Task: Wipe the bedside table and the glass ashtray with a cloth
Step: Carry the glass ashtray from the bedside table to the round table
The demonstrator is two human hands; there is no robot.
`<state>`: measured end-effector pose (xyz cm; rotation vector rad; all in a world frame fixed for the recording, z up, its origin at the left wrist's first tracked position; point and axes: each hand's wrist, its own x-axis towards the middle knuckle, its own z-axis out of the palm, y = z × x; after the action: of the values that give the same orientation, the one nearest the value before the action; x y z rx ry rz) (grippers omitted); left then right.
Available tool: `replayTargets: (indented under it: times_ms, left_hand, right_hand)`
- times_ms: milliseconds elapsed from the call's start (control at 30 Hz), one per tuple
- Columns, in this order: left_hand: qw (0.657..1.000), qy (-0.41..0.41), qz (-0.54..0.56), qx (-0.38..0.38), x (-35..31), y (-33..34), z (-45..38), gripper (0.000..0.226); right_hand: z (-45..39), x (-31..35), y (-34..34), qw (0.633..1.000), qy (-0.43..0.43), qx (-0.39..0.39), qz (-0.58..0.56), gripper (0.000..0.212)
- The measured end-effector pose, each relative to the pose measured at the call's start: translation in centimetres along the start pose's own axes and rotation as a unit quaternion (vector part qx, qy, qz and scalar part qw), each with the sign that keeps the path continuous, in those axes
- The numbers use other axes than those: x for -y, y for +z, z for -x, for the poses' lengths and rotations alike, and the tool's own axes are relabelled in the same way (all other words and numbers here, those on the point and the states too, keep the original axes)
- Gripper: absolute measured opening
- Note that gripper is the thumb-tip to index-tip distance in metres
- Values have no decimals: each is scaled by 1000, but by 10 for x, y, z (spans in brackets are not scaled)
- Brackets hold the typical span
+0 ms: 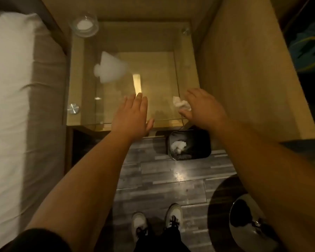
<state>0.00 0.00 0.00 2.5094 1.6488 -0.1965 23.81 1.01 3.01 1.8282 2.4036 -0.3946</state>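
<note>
The bedside table (153,42) has a glass top over a wooden frame. A round glass ashtray (84,25) stands at its far left corner. My left hand (133,115) lies flat and open over the near edge of the glass, fingers together. My right hand (202,108) rests at the near right corner, fingers curled around a crumpled white cloth (181,104) that sticks out to its left. A white lamp reflection (110,68) shows in the glass.
A bed with a white pillow (9,106) runs along the left. A wooden panel (244,70) walls the right side. A black waste bin (189,144) with crumpled paper stands on the grey floor below the table. A round dark table (224,200) sits near right.
</note>
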Motion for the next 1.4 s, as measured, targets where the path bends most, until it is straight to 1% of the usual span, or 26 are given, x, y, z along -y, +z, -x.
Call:
replayTargets:
  times_ms: [100,267,367,433,567,733,767,867,933,1067,1233,1400]
  left_hand:
    - [1000,-20,-7,14,-8,31,-17,80]
    - [998,-48,6,38,-17,74,-29,85]
    - [998,-60,2,25,-20,88,-29,87]
    - [998,-63,6,10,-20,92,-30,85]
    - [998,-61,3,6,-19,94,-31,83]
    - [998,-64,2,-1,-18,96,-31,81]
    - [998,-65,4,-6,-18,97,-31,81]
    - [998,-63,8,-17,-19,100,-31,79]
    - [998,-63,8,-21,-19,102,-31,79]
    - [997,-66,7,-26,-18,103,-31,78]
    - [997,-65,6,-31,-19,103,-31,78]
    - [997,-65,1,-34,-19,105,-31,78]
  right_hand:
    - [-11,-15,28,1000,-17,-23,9,55]
    - [-21,-25,62,998,-63,-27,5,44]
    - [-26,-27,74,996,-74,-46,-15,41]
    - [-31,-28,78,995,-69,-62,-21,34]
    - [-24,-22,84,994,-41,-90,-46,25]
    - [42,-24,120,984,6,-111,-136,19]
    - [52,-28,134,986,18,-98,-137,18]
    - [63,-39,172,988,69,0,-136,18]
    - [64,-43,191,987,75,26,-142,18]
    - [63,-47,212,987,91,38,-127,21]
    - [60,-49,218,983,108,54,-137,33]
    - [62,-51,214,985,109,51,-124,31]
